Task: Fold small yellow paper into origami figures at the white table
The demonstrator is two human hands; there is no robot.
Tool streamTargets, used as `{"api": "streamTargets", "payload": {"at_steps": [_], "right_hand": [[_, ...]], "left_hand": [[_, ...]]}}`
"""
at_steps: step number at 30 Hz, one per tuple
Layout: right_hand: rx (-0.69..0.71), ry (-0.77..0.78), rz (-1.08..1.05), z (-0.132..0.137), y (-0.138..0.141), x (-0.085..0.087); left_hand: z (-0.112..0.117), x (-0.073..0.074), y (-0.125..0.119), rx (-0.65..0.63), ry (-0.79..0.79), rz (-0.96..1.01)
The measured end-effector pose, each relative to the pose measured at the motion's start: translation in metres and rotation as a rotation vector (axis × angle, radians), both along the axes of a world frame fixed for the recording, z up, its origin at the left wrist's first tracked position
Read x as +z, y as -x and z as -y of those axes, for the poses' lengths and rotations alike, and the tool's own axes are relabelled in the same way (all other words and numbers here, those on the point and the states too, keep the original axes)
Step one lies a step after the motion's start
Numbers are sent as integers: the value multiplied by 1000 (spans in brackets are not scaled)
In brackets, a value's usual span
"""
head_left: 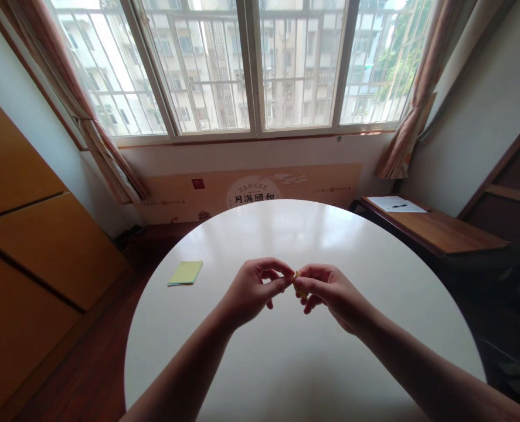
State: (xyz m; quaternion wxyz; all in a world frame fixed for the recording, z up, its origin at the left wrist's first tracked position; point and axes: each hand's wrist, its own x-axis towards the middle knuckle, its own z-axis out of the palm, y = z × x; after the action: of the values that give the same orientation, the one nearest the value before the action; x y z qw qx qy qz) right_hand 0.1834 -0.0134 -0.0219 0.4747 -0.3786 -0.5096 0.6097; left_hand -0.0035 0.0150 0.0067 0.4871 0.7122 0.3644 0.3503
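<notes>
Pinching, nearly closed, both hands [247, 291] [339, 294] hold a yellow piece [302, 291].

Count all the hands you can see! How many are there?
2: the left hand and the right hand, both over the white table, fingertips together at a small yellow piece. Some fingers are partly hidden, but both hands show.

You face a wide window [253, 70] whose daylight gleams on the glossy white round table [286, 375] before you. Pinkish curtains [106, 153] hang at both sides, and pale buildings [284, 58] show beyond the bars [303, 78]. On your left stand orange-brown cabinets [35, 258] beside dark reddish flooring [92, 363]; on your right, a wooden side table [453, 231] sits near the wall [475, 105]
</notes>
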Motion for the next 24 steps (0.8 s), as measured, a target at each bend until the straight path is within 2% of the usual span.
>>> {"api": "streamTargets", "payload": {"at_steps": [9,19,24], "right_hand": [[80,76,-90,1,0,2],[36,-34,-94,3,2,-1],[-21,-148,-65,6,4,0]], "left_hand": [[3,1,2,-35,-89,-19],[12,9,1,25,-561,-75],[15,4,1,67,-698,-53]]}}
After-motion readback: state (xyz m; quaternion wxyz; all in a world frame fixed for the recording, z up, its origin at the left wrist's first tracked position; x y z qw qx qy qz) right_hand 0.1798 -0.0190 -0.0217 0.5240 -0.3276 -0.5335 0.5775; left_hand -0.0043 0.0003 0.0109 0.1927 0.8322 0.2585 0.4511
